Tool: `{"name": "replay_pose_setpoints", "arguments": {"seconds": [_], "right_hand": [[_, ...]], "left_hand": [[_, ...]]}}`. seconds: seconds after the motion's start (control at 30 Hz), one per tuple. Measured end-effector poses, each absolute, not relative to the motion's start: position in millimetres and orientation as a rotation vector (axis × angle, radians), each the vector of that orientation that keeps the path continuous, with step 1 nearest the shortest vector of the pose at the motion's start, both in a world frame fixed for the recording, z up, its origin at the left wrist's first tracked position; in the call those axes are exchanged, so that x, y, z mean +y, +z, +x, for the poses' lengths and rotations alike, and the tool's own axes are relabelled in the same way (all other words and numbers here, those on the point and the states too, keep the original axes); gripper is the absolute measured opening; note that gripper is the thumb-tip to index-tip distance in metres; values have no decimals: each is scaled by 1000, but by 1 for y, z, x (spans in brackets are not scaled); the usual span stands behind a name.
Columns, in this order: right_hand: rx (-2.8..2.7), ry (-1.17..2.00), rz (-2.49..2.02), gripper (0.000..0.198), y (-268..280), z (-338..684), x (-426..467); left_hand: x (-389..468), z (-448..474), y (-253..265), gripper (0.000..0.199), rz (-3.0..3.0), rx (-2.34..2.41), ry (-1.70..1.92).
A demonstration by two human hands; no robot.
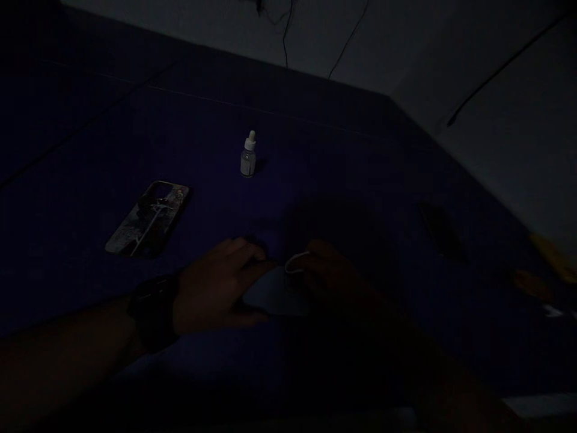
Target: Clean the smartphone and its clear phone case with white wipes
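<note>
The scene is very dark. In the head view my left hand (220, 282), with a dark watch (155, 310) on its wrist, is closed around the left side of a flat, pale grey-blue object (277, 291), probably a phone lying on the purple surface. Its kind is hard to make out. My right hand (331, 273) is in shadow at the object's right side, pinching a thin white piece, perhaps cloth or tissue (295, 263), over its far edge. Most of my right fingers are lost in the dark.
A small dropper bottle (247, 161) stands upright beyond my hands. To the left lies a phone with a patterned back (151, 219); a dark flat object (442, 231) lies to the right. Black cables (347, 42) hang near the pale wall (180, 27).
</note>
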State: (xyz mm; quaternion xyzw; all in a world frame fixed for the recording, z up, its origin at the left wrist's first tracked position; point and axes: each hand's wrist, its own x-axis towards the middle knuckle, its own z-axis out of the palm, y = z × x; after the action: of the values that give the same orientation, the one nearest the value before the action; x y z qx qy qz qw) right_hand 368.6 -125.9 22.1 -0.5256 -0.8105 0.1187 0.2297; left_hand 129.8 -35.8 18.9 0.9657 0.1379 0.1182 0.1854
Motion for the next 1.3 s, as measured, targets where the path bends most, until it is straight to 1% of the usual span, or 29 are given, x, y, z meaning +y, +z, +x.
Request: {"name": "replay_pose_setpoints", "arguments": {"seconds": [0.23, 0.4, 0.67, 0.8, 0.97, 1.13, 1.3], "right_hand": [[-2135, 455, -1585, 29, 25, 376, -134], [-2104, 534, -1545, 30, 25, 367, -132], [-2106, 538, -1630, 31, 28, 376, -135], [-2076, 561, -1604, 32, 25, 373, -136], [-2097, 541, -1633, 32, 24, 382, -138], [-2187, 454, -1625, 36, 25, 397, -149], [-2437, 324, -1420, 34, 28, 400, -159]], "left_hand": [[-35, 129, 18, 65, 2700, 370, 370], [-35, 129, 18, 67, 2710, 362, 359], [-36, 129, 17, 65, 2716, 369, 393], [-35, 129, 18, 64, 2716, 376, 380], [-35, 128, 18, 64, 2710, 379, 383], [-35, 128, 17, 66, 2716, 364, 395], [-35, 128, 18, 65, 2703, 375, 379]]}}
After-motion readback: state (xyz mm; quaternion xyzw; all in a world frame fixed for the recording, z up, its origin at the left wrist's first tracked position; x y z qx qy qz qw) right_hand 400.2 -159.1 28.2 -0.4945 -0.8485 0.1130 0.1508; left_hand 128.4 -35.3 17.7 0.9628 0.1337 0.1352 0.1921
